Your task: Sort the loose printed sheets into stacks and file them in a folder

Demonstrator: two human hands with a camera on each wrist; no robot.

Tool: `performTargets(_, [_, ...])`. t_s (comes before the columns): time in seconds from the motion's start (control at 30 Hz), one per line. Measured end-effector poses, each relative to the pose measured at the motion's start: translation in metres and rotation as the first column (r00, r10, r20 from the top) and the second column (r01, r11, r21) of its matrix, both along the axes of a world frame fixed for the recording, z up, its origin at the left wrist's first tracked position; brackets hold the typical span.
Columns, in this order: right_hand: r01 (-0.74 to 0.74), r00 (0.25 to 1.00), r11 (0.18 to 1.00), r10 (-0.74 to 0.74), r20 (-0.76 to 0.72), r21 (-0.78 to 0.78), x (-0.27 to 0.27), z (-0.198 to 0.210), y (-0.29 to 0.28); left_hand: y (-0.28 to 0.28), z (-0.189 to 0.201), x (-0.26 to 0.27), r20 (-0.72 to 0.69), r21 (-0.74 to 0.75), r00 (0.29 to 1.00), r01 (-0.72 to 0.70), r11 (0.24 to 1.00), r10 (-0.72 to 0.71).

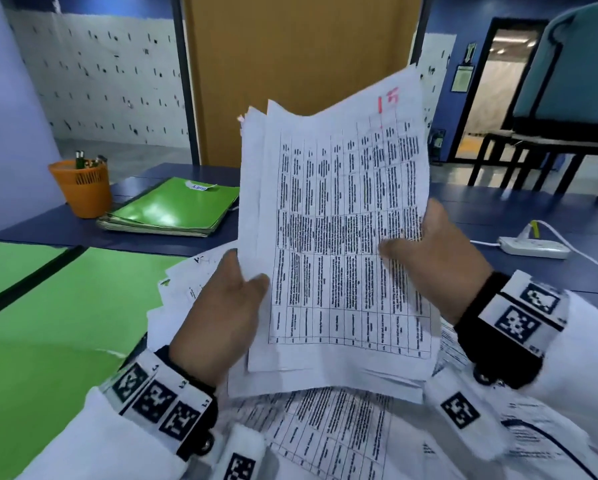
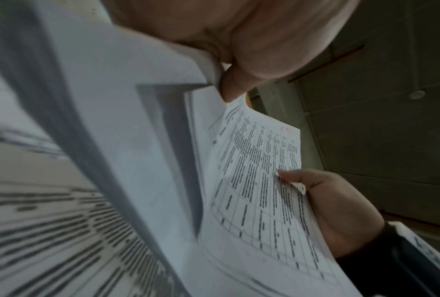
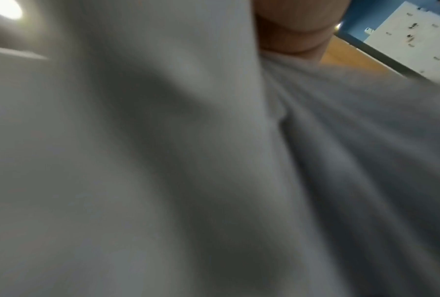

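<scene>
Sorting in progress: left hand (image 1: 218, 313) and right hand (image 1: 436, 261) pinch the raised sheet stack (image 1: 339, 237) at its edges; next, likely separate 1 sheet.

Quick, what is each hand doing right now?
Left hand: holds the white stack of printed table sheets, thumb on the front.
Right hand: pinches the same stack's right edge.

The print on the held sheets (image 1: 342, 237) is too blurred to read. In the right wrist view, blurred paper (image 3: 163, 160) hides nearly everything.
</scene>
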State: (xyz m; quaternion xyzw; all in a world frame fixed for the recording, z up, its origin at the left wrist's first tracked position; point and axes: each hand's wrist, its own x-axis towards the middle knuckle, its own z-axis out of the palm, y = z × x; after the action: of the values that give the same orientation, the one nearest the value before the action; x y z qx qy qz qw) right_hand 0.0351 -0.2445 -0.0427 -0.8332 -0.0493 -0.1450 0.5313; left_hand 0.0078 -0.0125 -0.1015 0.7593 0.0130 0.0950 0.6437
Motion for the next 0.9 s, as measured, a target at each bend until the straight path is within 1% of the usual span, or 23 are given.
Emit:
performTargets(0.07, [0.012,0.999,0.997,-0.015,0.045,0.071,-0.009,0.010,0.002,-0.002,0.006,-0.005,0.068,0.020,0.998,-0.005,1.000,0.004])
performTargets(0.13, [0.020,0.997,0.994,-0.028,0.069,0.106,-0.018,0.015,0.005,-0.001,0.011,-0.012,0.059,-0.037,0.998,-0.004,0.999,0.006])
performTargets(0.23, [-0.012,0.993,0.994,-0.001,0.120,0.107,-0.026,0.003,-0.001,0.005,0.011,-0.015,0.025,-0.087,1.000,-0.011,0.996,0.014])
performTargets(0.33, [-0.097,0.990,0.989,0.084,0.114,0.115,-0.039,-0.013,-0.003,0.006,0.012,-0.020,0.025,-0.124,0.999,-0.027,0.992,0.030])
performTargets(0.43, [-0.142,0.984,0.983,0.129,0.120,0.115,-0.049,-0.027,0.001,-0.003,0.014,-0.029,0.017,-0.143,1.000,-0.010,0.990,0.013])
performTargets(0.5, [-0.156,0.980,0.980,0.139,0.141,0.122,-0.055,-0.030,0.005,-0.007,0.010,-0.032,0.024,-0.148,0.999,-0.032,0.988,0.036])
performTargets(0.6, [-0.110,0.971,0.989,0.087,0.224,0.094,-0.059,-0.025,0.012,-0.011,0.009,-0.031,0.068,-0.122,0.992,-0.101,0.987,0.110])
performTargets(0.73, [-0.076,0.948,0.990,0.035,0.317,0.117,-0.059,-0.010,0.017,-0.013,0.022,-0.032,0.135,-0.201,0.983,-0.095,0.975,0.124])
performTargets(0.8, [-0.060,0.963,0.990,0.023,0.268,0.127,-0.058,-0.016,0.017,-0.008,0.018,-0.031,0.102,-0.239,0.988,-0.085,0.967,0.112])
performTargets(0.9, [-0.044,0.995,0.996,0.036,0.096,0.082,-0.061,-0.040,0.018,-0.003,0.002,-0.030,-0.021,-0.220,0.999,-0.040,0.975,0.036])
